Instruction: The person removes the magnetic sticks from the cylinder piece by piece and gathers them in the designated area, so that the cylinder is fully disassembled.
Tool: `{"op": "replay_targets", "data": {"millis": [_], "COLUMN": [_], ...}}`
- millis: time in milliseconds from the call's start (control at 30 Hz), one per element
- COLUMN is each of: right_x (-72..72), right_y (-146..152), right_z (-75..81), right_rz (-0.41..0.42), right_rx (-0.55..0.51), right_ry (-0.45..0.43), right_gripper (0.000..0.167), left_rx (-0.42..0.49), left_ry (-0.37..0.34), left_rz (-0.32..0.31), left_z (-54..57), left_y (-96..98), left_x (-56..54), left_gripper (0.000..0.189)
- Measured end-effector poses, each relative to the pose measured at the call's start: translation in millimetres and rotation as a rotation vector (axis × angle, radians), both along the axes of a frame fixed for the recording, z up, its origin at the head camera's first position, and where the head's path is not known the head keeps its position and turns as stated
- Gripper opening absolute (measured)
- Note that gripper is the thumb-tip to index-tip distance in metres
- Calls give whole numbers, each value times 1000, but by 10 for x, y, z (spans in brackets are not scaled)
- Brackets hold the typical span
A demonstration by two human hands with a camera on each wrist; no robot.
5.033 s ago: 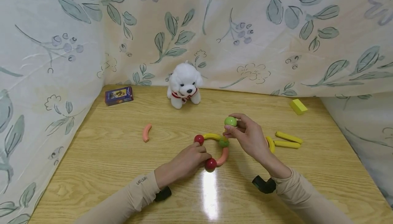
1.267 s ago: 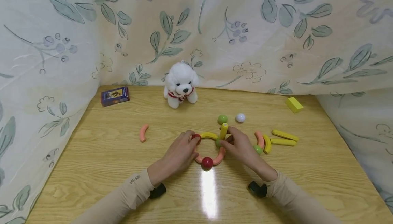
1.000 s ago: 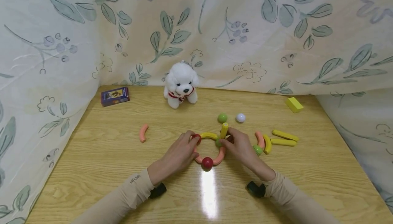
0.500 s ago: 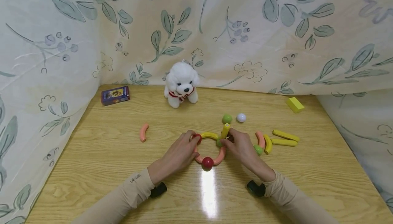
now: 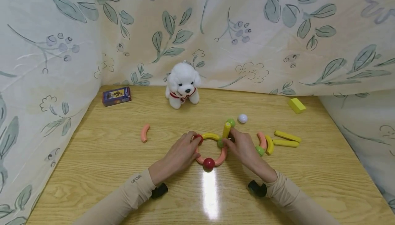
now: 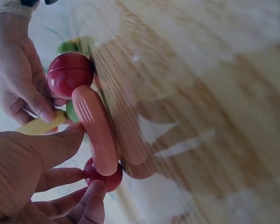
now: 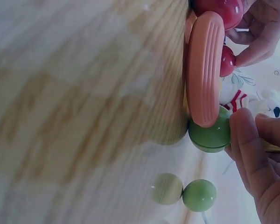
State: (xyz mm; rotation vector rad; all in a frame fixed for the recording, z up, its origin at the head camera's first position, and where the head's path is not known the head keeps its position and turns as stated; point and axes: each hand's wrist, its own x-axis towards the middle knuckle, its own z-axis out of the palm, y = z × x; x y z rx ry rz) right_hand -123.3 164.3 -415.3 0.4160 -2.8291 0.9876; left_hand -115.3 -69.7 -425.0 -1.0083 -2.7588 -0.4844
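A ring of curved pieces and balls lies mid-table: a yellow curved stick (image 5: pixel 211 135), pink curved sticks (image 5: pixel 221 157), a front red ball (image 5: pixel 208 164), a far-left red ball (image 5: pixel 199 139) and a green ball (image 5: pixel 220 143). My left hand (image 5: pixel 179 156) grips the far-left red ball; its thumb touches the left pink curved stick (image 6: pixel 97 130) in the left wrist view. Between right-hand fingertips a yellow stick (image 5: pixel 226 130) stands nearly upright at the green ball, pinched by my right hand (image 5: pixel 243 149). Whether the stick is seated in the ball is hidden.
Just behind the yellow stick sit a loose green ball (image 5: pixel 231 122) and a white ball (image 5: pixel 242 118). Rightward lie another green ball (image 5: pixel 260 150), curved pieces (image 5: pixel 262 140) and straight yellow sticks (image 5: pixel 285 143). A plush dog (image 5: pixel 183 84), box (image 5: pixel 116 96), yellow block (image 5: pixel 297 105) and pink stick (image 5: pixel 145 133) surround.
Five seconds ago my right hand held a light green ball above the ring; now it pinches the yellow stick. The loose green ball has rolled right behind that stick. My left hand shifted to the far-left red ball.
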Motion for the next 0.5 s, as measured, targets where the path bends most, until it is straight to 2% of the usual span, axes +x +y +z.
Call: {"op": "replay_targets", "data": {"millis": [167, 333, 433, 500], "right_x": [-1, -37, -101, -169], "right_y": [49, 341, 612, 805], "right_z": [18, 122, 204, 258], "right_rz": [28, 84, 39, -9], "right_rx": [-29, 18, 113, 177], "right_ry": [12, 48, 81, 102], "right_gripper": [13, 10, 10, 19], "left_rx": [-11, -25, -28, -30], "left_ry": [-6, -14, -16, -19], "left_rz": [6, 3, -2, 0], "left_z": [-14, -16, -17, -18], "left_y": [-11, -22, -28, -32], "left_x": [-3, -3, -6, -9], "left_gripper": [44, 43, 43, 43]}}
